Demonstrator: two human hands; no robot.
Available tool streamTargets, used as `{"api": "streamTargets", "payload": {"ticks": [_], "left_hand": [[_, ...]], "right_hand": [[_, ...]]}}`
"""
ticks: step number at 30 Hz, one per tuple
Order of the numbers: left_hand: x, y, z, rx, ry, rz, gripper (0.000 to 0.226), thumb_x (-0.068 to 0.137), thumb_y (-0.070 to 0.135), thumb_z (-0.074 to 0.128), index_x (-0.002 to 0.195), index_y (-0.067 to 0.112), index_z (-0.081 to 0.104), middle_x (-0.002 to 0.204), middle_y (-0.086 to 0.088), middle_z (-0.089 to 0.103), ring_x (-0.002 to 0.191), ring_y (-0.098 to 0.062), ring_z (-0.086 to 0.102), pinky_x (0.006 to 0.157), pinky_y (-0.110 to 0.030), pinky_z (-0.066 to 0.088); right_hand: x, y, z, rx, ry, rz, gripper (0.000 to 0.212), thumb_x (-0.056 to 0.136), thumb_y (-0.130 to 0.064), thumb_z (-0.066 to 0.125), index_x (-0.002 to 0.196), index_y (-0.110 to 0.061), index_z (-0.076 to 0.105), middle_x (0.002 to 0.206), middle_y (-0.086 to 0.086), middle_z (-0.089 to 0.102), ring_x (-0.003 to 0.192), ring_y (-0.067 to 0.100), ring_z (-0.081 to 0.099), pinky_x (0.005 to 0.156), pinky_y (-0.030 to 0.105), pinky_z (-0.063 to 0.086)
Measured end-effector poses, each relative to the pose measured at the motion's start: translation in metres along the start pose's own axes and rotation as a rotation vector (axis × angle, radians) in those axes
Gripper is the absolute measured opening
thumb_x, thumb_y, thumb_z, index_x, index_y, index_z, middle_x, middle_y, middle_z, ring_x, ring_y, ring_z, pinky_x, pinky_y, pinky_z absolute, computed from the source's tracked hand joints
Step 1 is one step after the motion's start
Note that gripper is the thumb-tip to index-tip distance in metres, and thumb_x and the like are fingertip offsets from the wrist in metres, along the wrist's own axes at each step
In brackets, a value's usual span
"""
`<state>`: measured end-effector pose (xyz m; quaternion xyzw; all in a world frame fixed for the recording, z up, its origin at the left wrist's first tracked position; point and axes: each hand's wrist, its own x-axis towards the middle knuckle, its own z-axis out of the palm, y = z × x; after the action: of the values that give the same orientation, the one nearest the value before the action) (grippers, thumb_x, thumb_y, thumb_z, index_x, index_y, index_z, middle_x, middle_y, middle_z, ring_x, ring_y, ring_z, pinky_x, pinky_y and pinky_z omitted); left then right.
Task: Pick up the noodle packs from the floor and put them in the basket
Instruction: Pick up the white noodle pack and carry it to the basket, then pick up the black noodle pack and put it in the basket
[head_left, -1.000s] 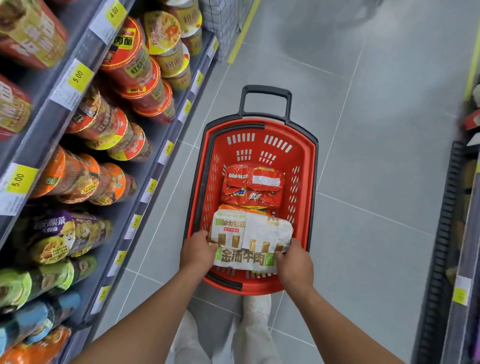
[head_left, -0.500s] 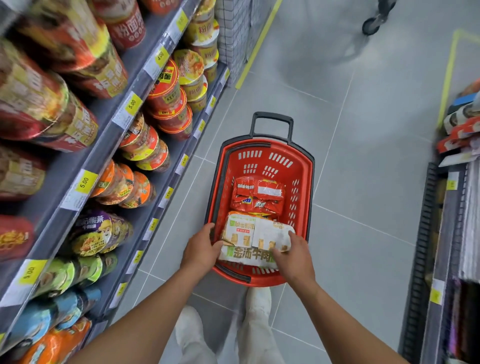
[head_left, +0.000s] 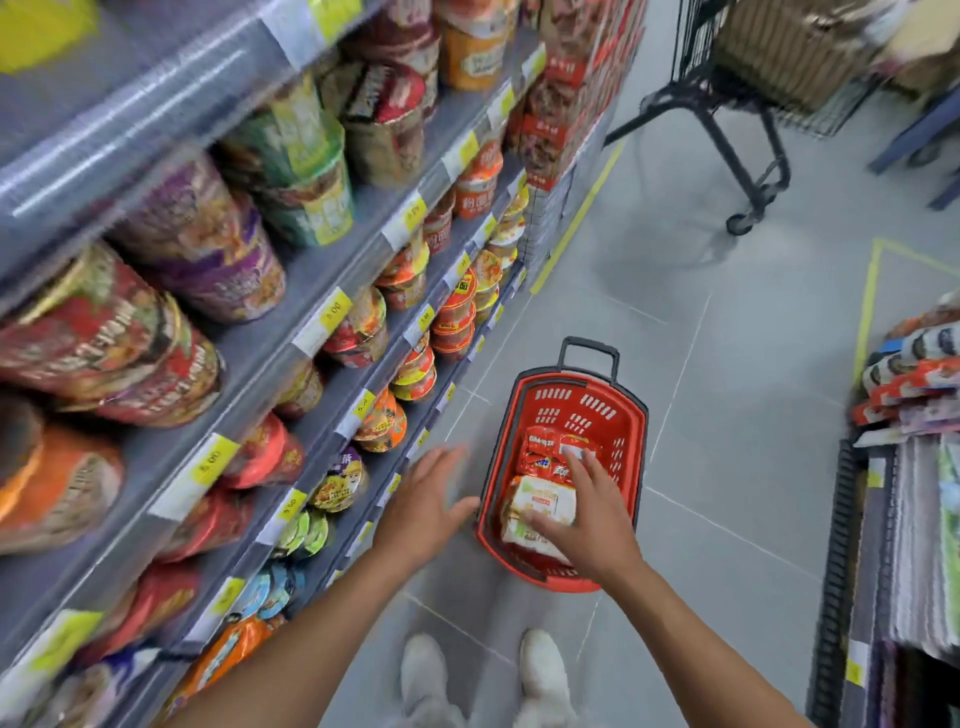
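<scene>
A red plastic basket (head_left: 631, 415) with a black pull handle stands on the grey tiled floor in front of my feet. Inside it lie a red noodle pack (head_left: 543, 454) at the far end and a white-and-green noodle pack (head_left: 535, 512) at the near end. My right hand (head_left: 592, 519) hovers above the white pack with fingers spread, holding nothing. My left hand (head_left: 426, 506) is open beside the basket's left rim, also with nothing in it.
Shelves (head_left: 332, 322) of cup and bowl noodles with yellow price tags run along the left. A black wire shopping cart (head_left: 753, 78) stands at the top right. Another rack (head_left: 914, 467) of packaged goods lines the right edge. My white shoes (head_left: 483, 675) are below.
Both hands have let go of the white noodle pack, which now lies in the basket. The hands lifted and spread, and the view rose and tilted up along the aisle.
</scene>
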<state>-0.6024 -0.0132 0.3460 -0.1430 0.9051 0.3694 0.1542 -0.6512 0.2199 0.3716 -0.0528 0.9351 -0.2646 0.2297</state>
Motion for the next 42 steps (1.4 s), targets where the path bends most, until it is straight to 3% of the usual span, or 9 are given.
{"api": "streamTargets", "payload": {"ticks": [9, 13, 16, 19, 23, 27, 30, 34, 42], "left_hand": [[-0.142, 0.026, -0.071, -0.031, 0.236, -0.072, 0.084, 0.087, 0.055, 0.068, 0.156, 0.047, 0.021, 0.167, 0.015, 0.015, 0.152, -0.012, 0.019, 0.122, -0.039, 0.028], [-0.221, 0.03, -0.081, -0.051, 0.453, -0.149, 0.087, 0.084, 0.057, 0.071, 0.154, 0.051, 0.021, 0.166, 0.013, 0.02, 0.152, -0.012, 0.023, 0.123, -0.038, 0.027], [-0.28, 0.028, -0.081, -0.06, 0.605, -0.185, 0.086, 0.083, 0.061, 0.069, 0.154, 0.049, 0.022, 0.165, 0.014, 0.022, 0.151, -0.009, 0.025, 0.122, -0.038, 0.029], [-0.341, 0.027, -0.074, -0.06, 0.724, -0.291, 0.09, 0.082, 0.06, 0.071, 0.156, 0.046, 0.022, 0.167, 0.012, 0.02, 0.153, -0.009, 0.021, 0.123, -0.032, 0.025], [-0.429, 0.018, -0.055, -0.093, 0.864, -0.417, 0.093, 0.081, 0.066, 0.068, 0.157, 0.048, 0.018, 0.166, 0.014, 0.019, 0.154, -0.006, 0.017, 0.122, -0.039, 0.03], [-0.526, 0.005, -0.028, -0.095, 1.011, -0.587, 0.095, 0.076, 0.086, 0.048, 0.157, 0.042, 0.023, 0.166, 0.005, 0.026, 0.153, -0.015, 0.022, 0.121, -0.042, 0.032], [-0.6, -0.002, -0.004, -0.092, 1.122, -0.691, 0.091, 0.079, 0.082, 0.05, 0.156, 0.037, 0.029, 0.164, 0.002, 0.031, 0.152, -0.019, 0.027, 0.12, -0.045, 0.033], [-0.713, -0.004, 0.037, -0.114, 1.218, -0.904, 0.086, 0.085, 0.064, 0.065, 0.157, 0.039, 0.025, 0.166, 0.004, 0.024, 0.152, -0.017, 0.023, 0.122, -0.04, 0.029], [-0.934, -0.013, 0.139, -0.146, 1.302, -1.212, 0.089, 0.084, 0.063, 0.067, 0.157, 0.033, 0.027, 0.166, -0.005, 0.027, 0.15, -0.026, 0.028, 0.121, -0.043, 0.031]], "right_hand": [[-0.065, -0.09, -0.06, -0.137, -0.093, -0.434, 0.104, 0.078, -0.07, 0.069, 0.161, -0.032, 0.019, 0.17, 0.001, 0.015, 0.156, 0.019, 0.015, 0.125, 0.038, 0.02], [-0.102, -0.122, -0.077, -0.197, -0.178, -0.682, 0.111, 0.069, -0.082, 0.052, 0.16, -0.028, 0.022, 0.168, 0.004, 0.021, 0.155, 0.02, 0.017, 0.123, 0.033, 0.017], [-0.13, -0.142, -0.077, -0.225, -0.245, -0.854, 0.111, 0.07, -0.082, 0.053, 0.161, -0.026, 0.022, 0.167, 0.003, 0.022, 0.155, 0.02, 0.017, 0.123, 0.037, 0.02], [-0.163, -0.164, -0.067, -0.249, -0.326, -1.009, 0.106, 0.074, -0.08, 0.058, 0.16, -0.035, 0.017, 0.168, -0.006, 0.016, 0.156, 0.017, 0.01, 0.125, 0.042, 0.019], [-0.223, -0.203, -0.043, -0.287, -0.44, -1.164, 0.107, 0.073, -0.077, 0.063, 0.16, -0.033, 0.019, 0.168, -0.007, 0.015, 0.155, 0.016, 0.013, 0.123, 0.041, 0.017], [-0.294, -0.234, -0.001, -0.339, -0.571, -1.348, 0.116, 0.064, -0.095, 0.046, 0.16, -0.037, 0.017, 0.168, -0.009, 0.014, 0.154, 0.013, 0.016, 0.125, 0.041, 0.023], [-0.352, -0.25, 0.038, -0.348, -0.656, -1.436, 0.117, 0.06, -0.101, 0.039, 0.158, -0.04, 0.019, 0.169, -0.008, 0.015, 0.156, 0.014, 0.015, 0.124, 0.046, 0.025], [-0.456, -0.263, 0.092, -0.421, -0.775, -1.59, 0.112, 0.067, -0.093, 0.049, 0.159, -0.04, 0.016, 0.169, -0.011, 0.013, 0.156, 0.014, 0.013, 0.125, 0.046, 0.023], [-0.689, -0.233, 0.201, -0.468, -0.99, -1.731, 0.108, 0.067, -0.088, 0.055, 0.158, -0.041, 0.021, 0.169, -0.012, 0.01, 0.156, 0.017, 0.015, 0.124, 0.049, 0.025]]}}
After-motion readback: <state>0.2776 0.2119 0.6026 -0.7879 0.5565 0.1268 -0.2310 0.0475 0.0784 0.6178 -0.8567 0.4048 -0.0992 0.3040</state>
